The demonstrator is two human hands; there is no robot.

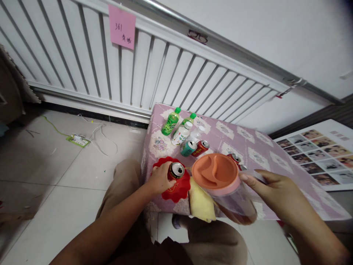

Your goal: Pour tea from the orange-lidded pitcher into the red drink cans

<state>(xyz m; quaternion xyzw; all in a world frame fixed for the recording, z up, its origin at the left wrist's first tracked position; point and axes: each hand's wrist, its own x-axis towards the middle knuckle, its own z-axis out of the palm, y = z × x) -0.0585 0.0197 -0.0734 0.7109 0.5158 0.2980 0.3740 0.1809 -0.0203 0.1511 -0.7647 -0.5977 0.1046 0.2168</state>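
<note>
My left hand [160, 179] is wrapped round an opened dark red drink can [177, 170], which is upright over a red scalloped mat or plate [172, 195]. In my right hand [271, 187] is the handle of a clear plastic pitcher [237, 208] with an orange lid [215, 171]. The pitcher is tilted left, with brown liquid low in its body. A thin brownish stream runs from its spout to the can's opening. Below the pitcher, a folded yellow cloth [201, 202] hangs over the table edge.
Two green bottles [171, 123], a white bottle [182, 133], a teal can [188, 148] and a red can [201, 148] stand close behind the mat. More cans [234, 158] are partly hidden behind the pitcher. A radiator [154, 70] runs along the wall; a photo board [320, 154] leans at right.
</note>
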